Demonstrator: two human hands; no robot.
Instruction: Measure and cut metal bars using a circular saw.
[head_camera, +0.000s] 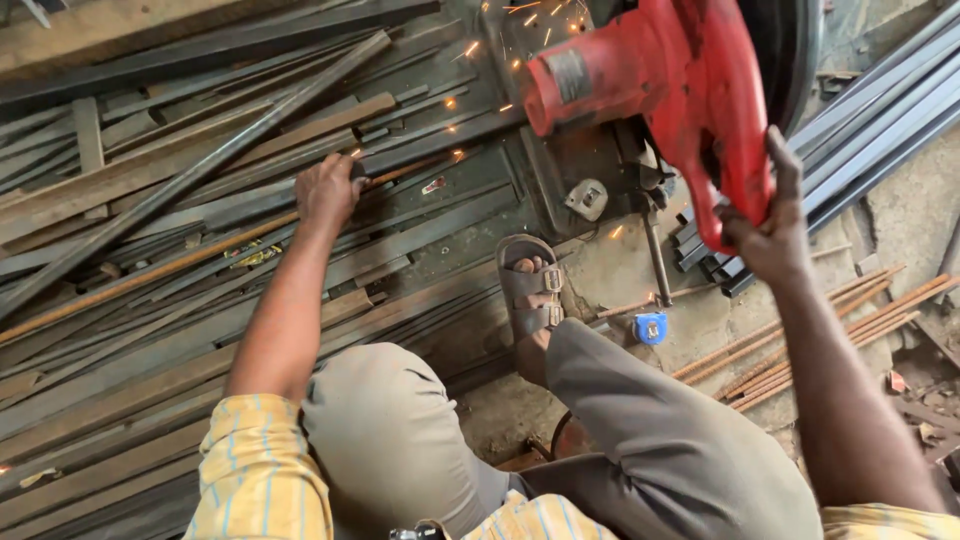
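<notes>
two hands share the work: the right hand (770, 235) has its fingers wrapped round the handle of the red chop saw (660, 90) at far right, while the left hand (328, 190) presses a thin steel bar (180, 262) flat on the scrap pile, steadying it as sparks (520, 25) fly.

Short yellow sleeves (262, 470) with thin pale-blue checks; grey-khaki trousers (400, 440) bunched at the knees; brown two-strap sandal (528, 285) with metal buckles; bare forearms.
</notes>
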